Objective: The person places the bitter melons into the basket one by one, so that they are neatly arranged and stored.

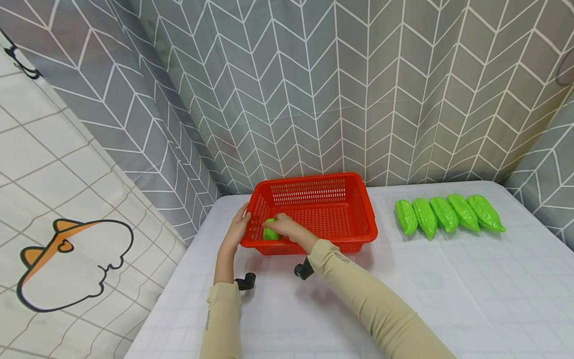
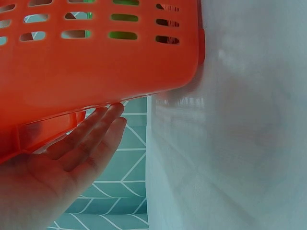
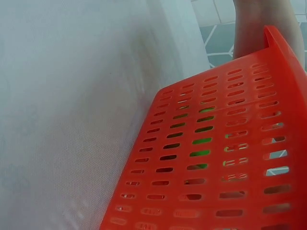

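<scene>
A red plastic basket (image 1: 334, 244) with slotted walls stands on the table. My right hand (image 1: 289, 228) reaches over its near rim and grips a glossy green pod-shaped piece (image 1: 271, 233) at the basket's left end. Patches of green show through the slots in both wrist views; the right fingers are hidden there behind the wall. At the basket's left side, my left hand (image 1: 237, 227) touches the rim, its thumb near the top edge. The left fingers (image 2: 96, 143) extend nearly straight along the outside, under the rim.
Several similar green pod-shaped pieces (image 1: 444, 214) lie in a row on the white-covered table (image 1: 430, 294), right of the basket. A grey patterned curtain (image 1: 314, 99) hangs close behind the basket. Black wrist cameras (image 1: 304, 269) sit below the hands.
</scene>
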Demonstrator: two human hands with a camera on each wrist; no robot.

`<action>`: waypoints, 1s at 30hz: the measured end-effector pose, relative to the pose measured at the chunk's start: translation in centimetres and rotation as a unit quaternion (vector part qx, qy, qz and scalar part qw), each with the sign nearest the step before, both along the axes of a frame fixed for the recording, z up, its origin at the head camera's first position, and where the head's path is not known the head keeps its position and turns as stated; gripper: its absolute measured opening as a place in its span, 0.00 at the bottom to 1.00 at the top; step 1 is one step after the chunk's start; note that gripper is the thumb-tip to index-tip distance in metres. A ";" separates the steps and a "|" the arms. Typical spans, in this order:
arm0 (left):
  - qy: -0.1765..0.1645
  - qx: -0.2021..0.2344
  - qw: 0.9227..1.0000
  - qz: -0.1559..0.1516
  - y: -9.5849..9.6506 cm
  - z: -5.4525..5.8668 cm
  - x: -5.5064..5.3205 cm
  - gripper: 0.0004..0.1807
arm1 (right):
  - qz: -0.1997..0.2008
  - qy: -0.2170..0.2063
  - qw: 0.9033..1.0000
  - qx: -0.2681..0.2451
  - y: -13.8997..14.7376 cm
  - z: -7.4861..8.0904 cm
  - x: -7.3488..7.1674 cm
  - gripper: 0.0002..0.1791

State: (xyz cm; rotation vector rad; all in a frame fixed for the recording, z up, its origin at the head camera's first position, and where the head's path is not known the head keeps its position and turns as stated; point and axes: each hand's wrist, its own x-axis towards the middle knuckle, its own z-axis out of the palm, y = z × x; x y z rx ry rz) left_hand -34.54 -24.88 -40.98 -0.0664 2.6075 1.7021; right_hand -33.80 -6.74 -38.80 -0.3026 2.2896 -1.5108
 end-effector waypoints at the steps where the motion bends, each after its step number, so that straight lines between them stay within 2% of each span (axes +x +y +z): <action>1: 0.000 0.001 1.000 0.000 0.0 0.0 0.0 0.30 | 0.001 -0.002 1.000 0.000 0.0 0.0 0.0 0.27; 5: 0.000 0.003 1.000 -0.006 -0.1 -0.1 0.1 0.30 | 0.005 -0.005 1.000 0.002 0.0 0.0 0.2 0.27; 14: -0.001 0.004 1.000 0.003 0.1 0.0 0.0 0.30 | -0.001 0.002 1.000 0.005 0.0 -0.2 0.0 0.28; 23: 0.008 0.004 1.000 -0.002 0.0 0.1 0.1 0.29 | 0.001 -0.011 1.000 -0.020 0.0 0.1 0.2 0.28; 27: 0.010 0.003 1.000 -0.002 -0.1 0.0 0.1 0.29 | -0.004 -0.012 1.000 -0.015 0.0 0.1 0.2 0.30; 29: 0.009 0.005 1.000 -0.002 -0.1 0.1 0.1 0.29 | -0.007 -0.010 1.000 -0.011 0.0 0.0 0.2 0.32; 30: 0.004 0.008 1.000 -0.004 0.1 0.5 0.4 0.29 | -0.009 -0.009 1.000 -0.010 0.0 0.0 0.1 0.32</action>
